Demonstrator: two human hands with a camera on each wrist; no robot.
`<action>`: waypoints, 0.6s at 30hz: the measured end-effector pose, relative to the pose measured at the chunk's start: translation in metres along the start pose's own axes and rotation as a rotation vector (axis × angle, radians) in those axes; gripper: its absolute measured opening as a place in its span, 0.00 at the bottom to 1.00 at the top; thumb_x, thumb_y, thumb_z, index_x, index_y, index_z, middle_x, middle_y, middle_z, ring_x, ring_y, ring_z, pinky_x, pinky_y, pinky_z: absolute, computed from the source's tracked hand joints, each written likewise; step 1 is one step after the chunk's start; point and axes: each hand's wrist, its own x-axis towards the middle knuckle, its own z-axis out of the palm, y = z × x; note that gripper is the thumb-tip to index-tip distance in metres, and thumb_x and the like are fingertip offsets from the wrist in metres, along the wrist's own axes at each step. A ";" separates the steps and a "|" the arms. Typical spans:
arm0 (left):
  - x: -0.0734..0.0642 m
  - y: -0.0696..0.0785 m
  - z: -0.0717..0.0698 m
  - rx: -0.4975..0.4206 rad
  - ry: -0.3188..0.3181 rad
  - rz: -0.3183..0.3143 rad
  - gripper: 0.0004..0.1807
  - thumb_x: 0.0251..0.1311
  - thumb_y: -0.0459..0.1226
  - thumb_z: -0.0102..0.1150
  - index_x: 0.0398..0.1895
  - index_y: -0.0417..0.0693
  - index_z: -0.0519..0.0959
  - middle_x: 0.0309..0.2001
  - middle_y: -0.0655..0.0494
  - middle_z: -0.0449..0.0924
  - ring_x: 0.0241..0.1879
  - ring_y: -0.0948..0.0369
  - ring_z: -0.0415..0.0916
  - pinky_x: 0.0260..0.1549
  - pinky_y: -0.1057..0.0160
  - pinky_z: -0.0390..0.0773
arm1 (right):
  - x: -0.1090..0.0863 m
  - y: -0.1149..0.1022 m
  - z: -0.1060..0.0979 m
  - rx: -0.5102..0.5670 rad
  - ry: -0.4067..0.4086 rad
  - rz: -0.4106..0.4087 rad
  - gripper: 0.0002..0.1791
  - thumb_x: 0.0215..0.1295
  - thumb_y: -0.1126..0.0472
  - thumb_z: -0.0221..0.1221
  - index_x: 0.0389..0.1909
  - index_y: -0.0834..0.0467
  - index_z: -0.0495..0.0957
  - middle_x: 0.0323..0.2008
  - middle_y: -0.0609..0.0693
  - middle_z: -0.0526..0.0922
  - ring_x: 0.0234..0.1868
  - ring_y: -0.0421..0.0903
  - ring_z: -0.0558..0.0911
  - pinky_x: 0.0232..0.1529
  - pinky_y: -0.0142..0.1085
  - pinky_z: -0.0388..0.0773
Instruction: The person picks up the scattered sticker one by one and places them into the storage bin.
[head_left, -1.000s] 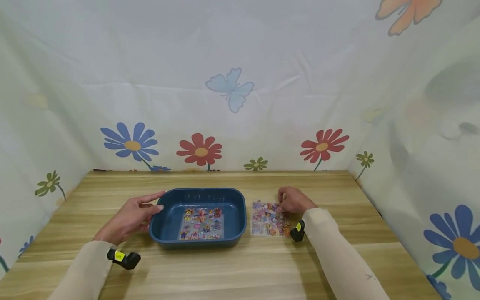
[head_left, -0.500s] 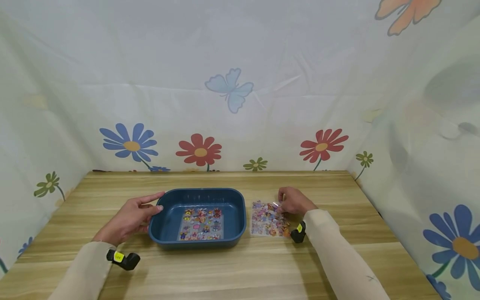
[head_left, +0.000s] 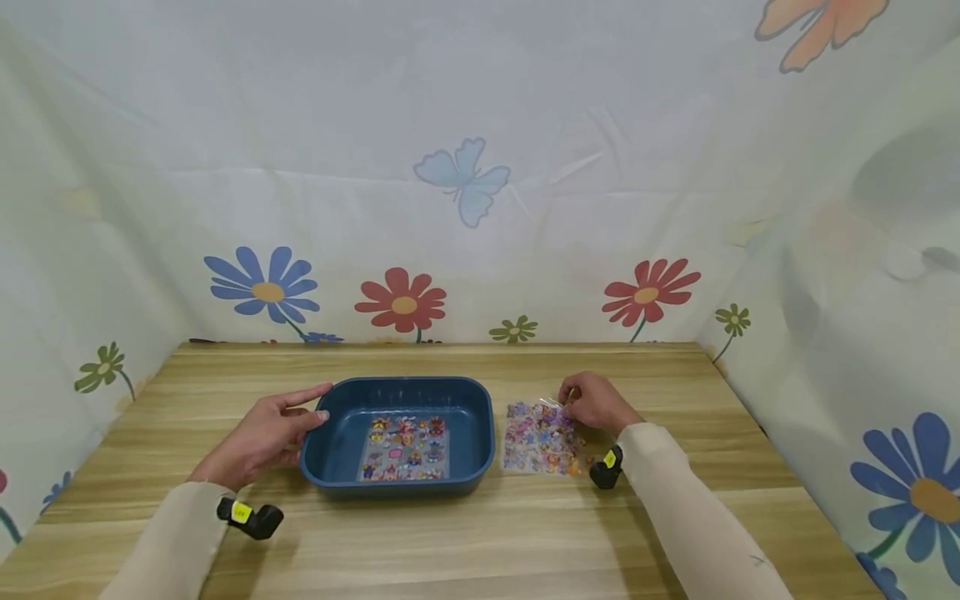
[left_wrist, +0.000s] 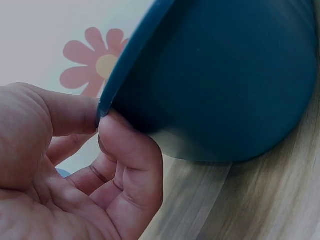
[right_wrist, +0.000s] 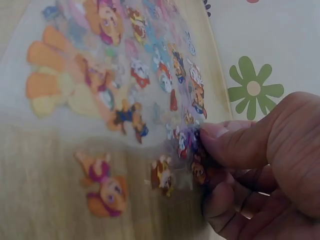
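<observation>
My left hand [head_left: 258, 437] pinches the left rim of a dark blue plastic tray [head_left: 480, 433], thumb on one side and curled fingers on the other, as the left wrist view shows. Flat inside the tray lies a clear sticker sheet [head_left: 405, 450] with small cartoon figures. To the right of the tray, my right hand [head_left: 600, 403] pinches the upper right part of a second clear sticker sheet [head_left: 536, 442], crowded with colourful cartoon animals. In the right wrist view, a transparent layer with stickers [right_wrist: 140, 70] rises above the tabletop, and other stickers [right_wrist: 107, 192] show below its edge.
Both things rest on a wood-grain table [head_left: 420, 550]. A pale cloth printed with flowers and a butterfly [head_left: 465, 179] hangs behind and at the sides. A black wrist camera [head_left: 251, 518] sits on the left sleeve, another black camera [head_left: 606, 468] on the right.
The right hand has shifted slightly right, and the sticker sheet under its fingers has lifted a little at the upper edge. The left hand and tray look the same.
</observation>
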 end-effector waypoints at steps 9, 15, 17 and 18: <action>-0.001 0.001 0.000 -0.002 -0.008 0.004 0.37 0.75 0.42 0.59 0.83 0.56 0.58 0.31 0.57 0.69 0.29 0.62 0.69 0.27 0.65 0.79 | -0.003 0.008 -0.002 0.021 0.037 -0.030 0.12 0.64 0.71 0.62 0.46 0.62 0.88 0.34 0.53 0.88 0.34 0.44 0.81 0.35 0.36 0.77; -0.003 0.001 0.001 0.009 -0.001 0.002 0.36 0.75 0.41 0.59 0.83 0.56 0.59 0.31 0.57 0.68 0.30 0.61 0.69 0.27 0.64 0.79 | -0.007 0.008 -0.006 0.039 0.053 -0.030 0.12 0.69 0.71 0.59 0.50 0.64 0.87 0.38 0.56 0.88 0.38 0.46 0.84 0.39 0.39 0.81; -0.002 0.002 0.001 0.012 -0.003 0.004 0.36 0.76 0.41 0.59 0.83 0.56 0.58 0.31 0.57 0.68 0.30 0.61 0.69 0.27 0.64 0.79 | -0.007 0.009 -0.007 0.052 0.055 -0.016 0.12 0.70 0.70 0.59 0.50 0.64 0.86 0.39 0.56 0.88 0.38 0.47 0.84 0.39 0.39 0.81; -0.002 0.002 0.001 0.012 0.000 0.001 0.36 0.76 0.41 0.59 0.83 0.56 0.59 0.31 0.57 0.68 0.30 0.61 0.69 0.27 0.64 0.80 | -0.008 0.009 -0.007 0.056 0.057 -0.007 0.12 0.71 0.70 0.59 0.51 0.64 0.86 0.39 0.56 0.88 0.38 0.47 0.83 0.39 0.39 0.81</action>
